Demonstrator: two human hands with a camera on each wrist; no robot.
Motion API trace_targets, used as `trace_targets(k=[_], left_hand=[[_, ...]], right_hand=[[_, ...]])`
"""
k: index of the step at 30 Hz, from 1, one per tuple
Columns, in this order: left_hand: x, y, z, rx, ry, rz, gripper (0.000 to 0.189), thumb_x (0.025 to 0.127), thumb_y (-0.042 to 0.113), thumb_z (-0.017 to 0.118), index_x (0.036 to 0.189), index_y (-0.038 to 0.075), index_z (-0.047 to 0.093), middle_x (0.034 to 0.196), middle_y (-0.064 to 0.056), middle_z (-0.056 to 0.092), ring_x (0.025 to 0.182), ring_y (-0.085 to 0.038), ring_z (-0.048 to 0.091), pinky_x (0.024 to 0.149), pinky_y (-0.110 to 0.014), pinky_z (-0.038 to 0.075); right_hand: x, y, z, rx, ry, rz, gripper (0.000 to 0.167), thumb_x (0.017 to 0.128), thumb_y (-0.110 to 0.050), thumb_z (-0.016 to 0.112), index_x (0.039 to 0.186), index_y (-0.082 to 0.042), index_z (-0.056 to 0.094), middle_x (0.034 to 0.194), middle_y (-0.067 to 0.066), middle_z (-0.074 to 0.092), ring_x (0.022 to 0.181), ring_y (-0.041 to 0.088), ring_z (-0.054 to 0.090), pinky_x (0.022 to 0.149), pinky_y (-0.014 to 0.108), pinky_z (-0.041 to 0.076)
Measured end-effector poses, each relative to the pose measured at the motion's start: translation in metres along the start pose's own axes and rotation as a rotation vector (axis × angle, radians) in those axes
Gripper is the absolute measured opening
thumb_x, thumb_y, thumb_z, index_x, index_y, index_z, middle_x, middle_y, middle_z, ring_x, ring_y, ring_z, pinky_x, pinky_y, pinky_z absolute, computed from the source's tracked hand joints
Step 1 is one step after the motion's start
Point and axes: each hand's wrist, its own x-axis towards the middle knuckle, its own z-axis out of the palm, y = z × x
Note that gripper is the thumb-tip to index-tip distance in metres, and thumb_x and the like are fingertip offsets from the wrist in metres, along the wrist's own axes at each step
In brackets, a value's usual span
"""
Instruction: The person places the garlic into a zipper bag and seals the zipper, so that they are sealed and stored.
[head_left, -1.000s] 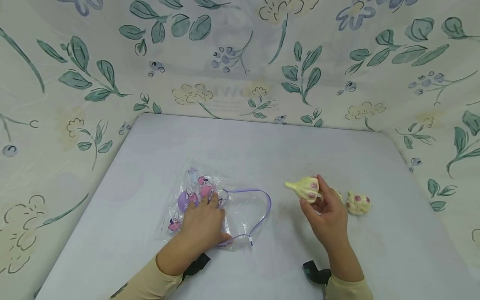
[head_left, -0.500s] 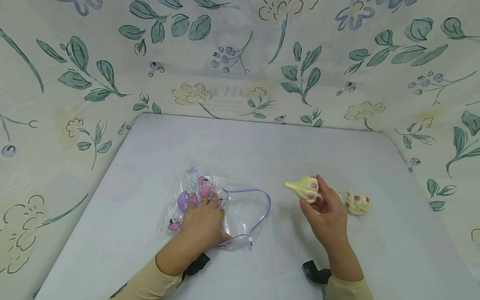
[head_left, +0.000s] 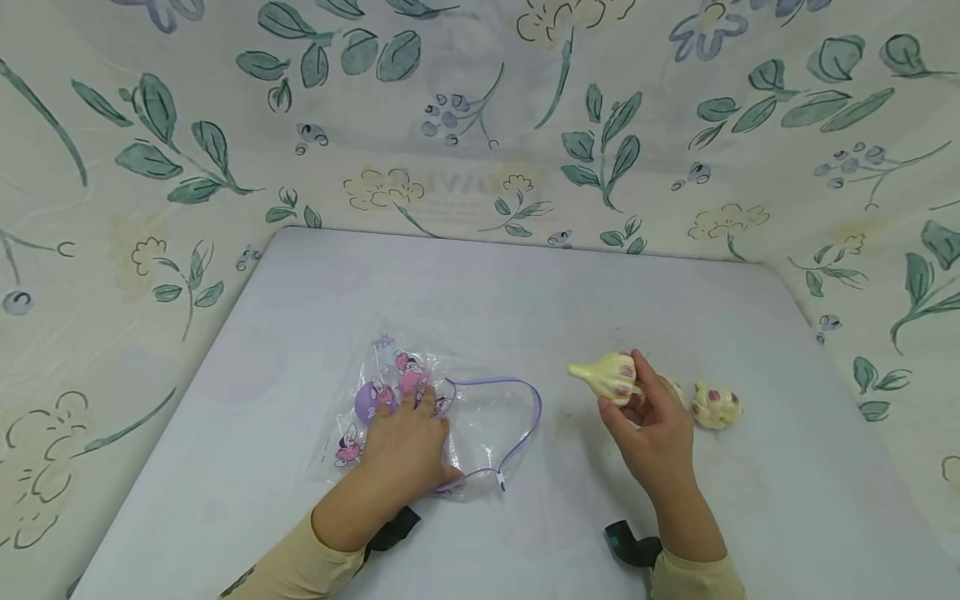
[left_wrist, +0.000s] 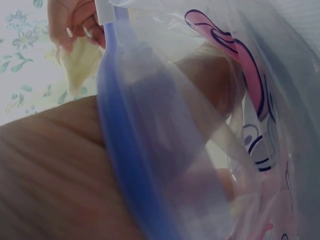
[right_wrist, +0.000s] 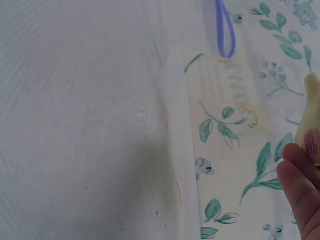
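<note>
While right fingers (head_left: 651, 380) pinch bulbous garlic (head_left: 607, 377), left fingers (head_left: 427, 403) touch crinkled plastic (head_left: 482, 421).

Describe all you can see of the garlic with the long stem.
The garlic is pale yellow and ridged, with pinkish-purple patches on its rounded body, which tapers to a narrow stem pointing left. Its surface looks smooth; real or moulded, I can't tell. It's roughly sideways, held between thumb and fingers of the right grip, apparently off the table. That grip partly hides its base end.
</note>
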Motion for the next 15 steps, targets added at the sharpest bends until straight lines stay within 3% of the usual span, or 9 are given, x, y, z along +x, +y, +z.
trace_targets(k=[15], left_hand=[[-0.0007, -0.0003, 0.0005, -0.009, 0.014, 0.002, 0.071, 0.066, 0.063, 0.085, 0.114, 0.011, 0.076, 0.146, -0.022, 0.054, 0.137, -0.042, 0.050, 0.102, -0.070, 0.042]], right_hand=[[-0.0002, 0.0004, -0.0006, 0.025, 0.004, 0.000, 0.075, 0.077, 0.016, 0.073, 0.147, -0.003, 0.050, 0.128, 0.022, 0.063, 0.100, -0.004, 0.063, 0.075, 0.011, 0.055]])
